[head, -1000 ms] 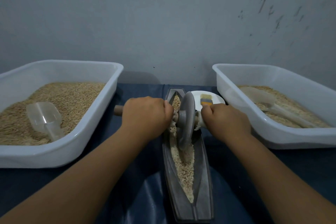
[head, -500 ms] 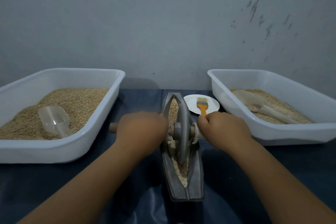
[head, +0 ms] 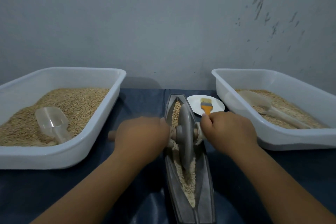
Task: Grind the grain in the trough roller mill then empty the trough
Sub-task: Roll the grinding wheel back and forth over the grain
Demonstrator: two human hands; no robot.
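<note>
1. Left hand [head: 143, 133] and right hand [head: 230, 129] both clench the axle handle; the wheel [head: 185, 136] has rolled back toward the trough [head: 205, 183] middle.
2. Grain [head: 187, 180] remains in the trough at table centre; grinding continues.

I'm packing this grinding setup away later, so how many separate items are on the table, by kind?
White tubs: 2, left tub and right tub
Scoops: 2, clear scoop and beige scoop
Trough mill: 1, trough with its roller wheel
White plate: 1
Orange brush: 1
Total: 7
</note>
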